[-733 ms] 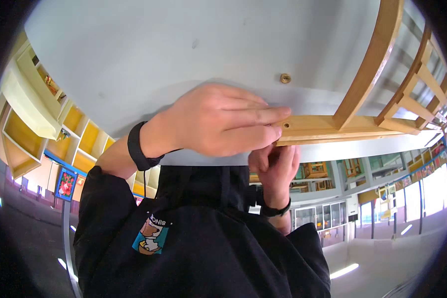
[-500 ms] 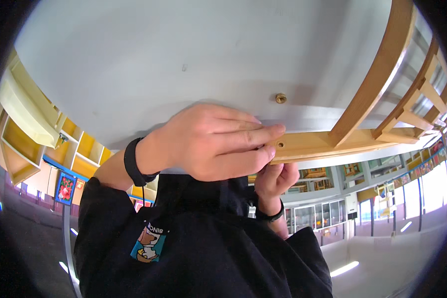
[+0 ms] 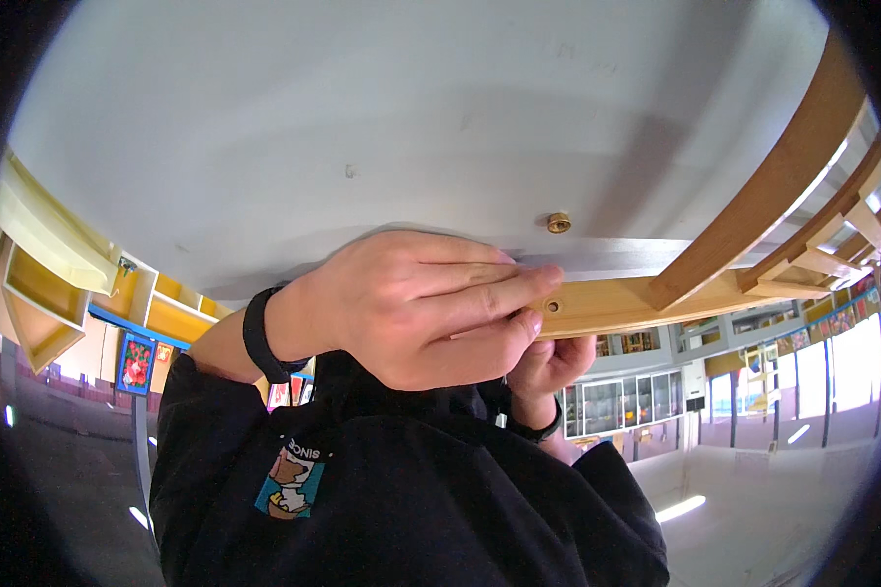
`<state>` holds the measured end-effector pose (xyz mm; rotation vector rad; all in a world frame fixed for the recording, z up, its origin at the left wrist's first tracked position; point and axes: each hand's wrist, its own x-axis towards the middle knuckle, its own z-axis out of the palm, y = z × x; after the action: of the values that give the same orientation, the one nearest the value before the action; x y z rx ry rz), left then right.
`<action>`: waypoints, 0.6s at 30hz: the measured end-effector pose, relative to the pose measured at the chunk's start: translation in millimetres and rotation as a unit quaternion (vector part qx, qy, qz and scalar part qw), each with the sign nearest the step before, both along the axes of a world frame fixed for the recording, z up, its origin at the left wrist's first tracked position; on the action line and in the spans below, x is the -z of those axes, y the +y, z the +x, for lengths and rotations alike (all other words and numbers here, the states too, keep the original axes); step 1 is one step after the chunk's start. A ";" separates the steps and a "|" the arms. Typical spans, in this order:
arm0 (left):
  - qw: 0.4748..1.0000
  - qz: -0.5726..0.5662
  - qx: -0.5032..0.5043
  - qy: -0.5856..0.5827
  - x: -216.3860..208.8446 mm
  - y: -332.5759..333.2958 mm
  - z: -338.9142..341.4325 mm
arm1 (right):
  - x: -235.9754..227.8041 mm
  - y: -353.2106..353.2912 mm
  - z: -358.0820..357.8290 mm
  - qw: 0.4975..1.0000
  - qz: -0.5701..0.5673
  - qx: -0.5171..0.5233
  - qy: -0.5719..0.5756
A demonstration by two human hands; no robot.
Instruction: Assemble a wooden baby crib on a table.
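Note:
My left hand (image 3: 411, 308) lies over the near end of a pale wooden rail (image 3: 607, 301), its fingers close together and the thumb tip pressing below them. From underneath, my right hand (image 3: 550, 364) pinches the same end, with its fingers partly hidden by the wood and the left hand. A small round hole shows in the rail just right of my left fingertips. Joined to the rail is a wooden slat (image 3: 768, 181) that rises toward the upper right. Beyond the rail, a small brass-coloured round fitting (image 3: 558, 223) sits on the pale grey surface (image 3: 440, 117).
More wooden slats (image 3: 832, 252) of the same frame extend to the right. Cream and yellow shelving (image 3: 49, 293) stands at the left. Glass-fronted cabinets (image 3: 621, 403) are in the background at the right.
My view has shifted slightly, so the rail, the brass-coloured fitting and both hands sit a little lower in the picture. Both hands keep their hold on the rail.

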<state>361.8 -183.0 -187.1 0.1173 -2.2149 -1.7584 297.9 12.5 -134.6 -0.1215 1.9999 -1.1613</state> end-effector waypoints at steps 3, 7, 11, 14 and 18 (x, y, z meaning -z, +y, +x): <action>1.000 0.012 0.008 -0.008 -2.3 -1.8 0.2 | 8.5 -5.1 4.7 0.992 0.035 -0.025 0.122; 1.000 -0.016 0.005 0.005 1.2 -1.0 1.7 | 7.9 -23.1 16.5 0.989 0.000 0.142 -0.029; 1.000 0.013 0.009 0.005 8.4 -1.4 1.1 | 9.3 -9.1 5.5 0.676 -0.284 0.369 -0.571; 0.999 -0.026 0.036 -0.012 15.2 -4.2 -4.0 | 25.4 -9.8 2.3 0.976 -0.097 0.099 -0.168; 0.998 -0.017 0.019 -0.052 11.9 -6.7 3.4 | 29.8 -23.9 1.6 0.998 -0.057 -0.001 -0.014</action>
<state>365.2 -189.8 -199.0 0.1627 -2.3333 -1.7710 299.5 -11.3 -164.3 -0.1640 1.9087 -1.2682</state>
